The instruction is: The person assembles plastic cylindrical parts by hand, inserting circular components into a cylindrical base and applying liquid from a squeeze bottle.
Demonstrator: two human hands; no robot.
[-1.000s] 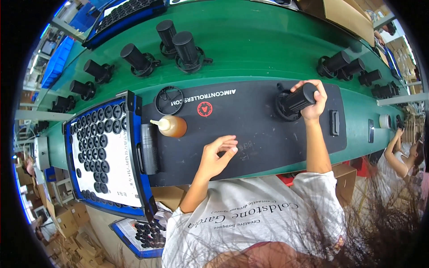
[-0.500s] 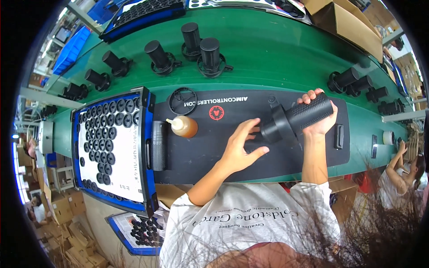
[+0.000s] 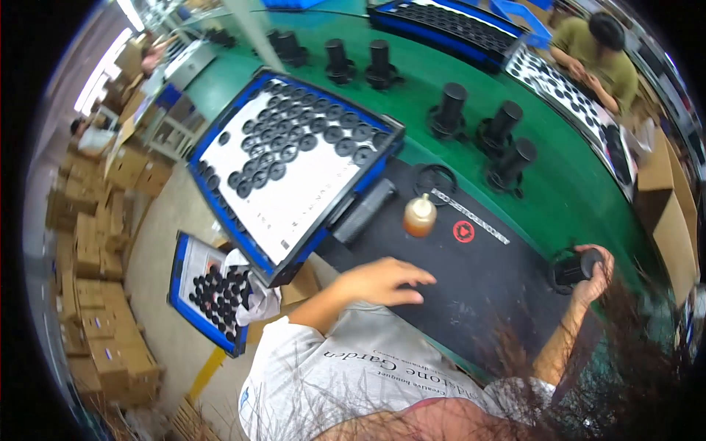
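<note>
My right hand [image 3: 594, 278] grips a black cylindrical part [image 3: 572, 269] standing on the black mat [image 3: 471, 283] at its right end. Over the mat's near edge, my left hand [image 3: 384, 283] hovers flat with fingers spread, holding nothing. A small amber bottle with a pale nozzle [image 3: 419, 217] stands on the mat beyond the left hand. Next to the bottle lies a black ring [image 3: 434, 178]. To the left sits a blue tray with a white sheet and several black round caps [image 3: 283, 158].
Several black cylindrical parts [image 3: 506, 165] stand on the green bench [image 3: 581, 198] behind the mat. A second blue tray of caps [image 3: 209, 290] sits lower left, near stacked cardboard boxes [image 3: 95, 242]. Another person [image 3: 596, 51] works at the far right with more trays [image 3: 448, 18].
The view has swung left. My right hand set the black cylinder upright at the mat's right end; my left hand drew back from it toward the mat's near edge.
</note>
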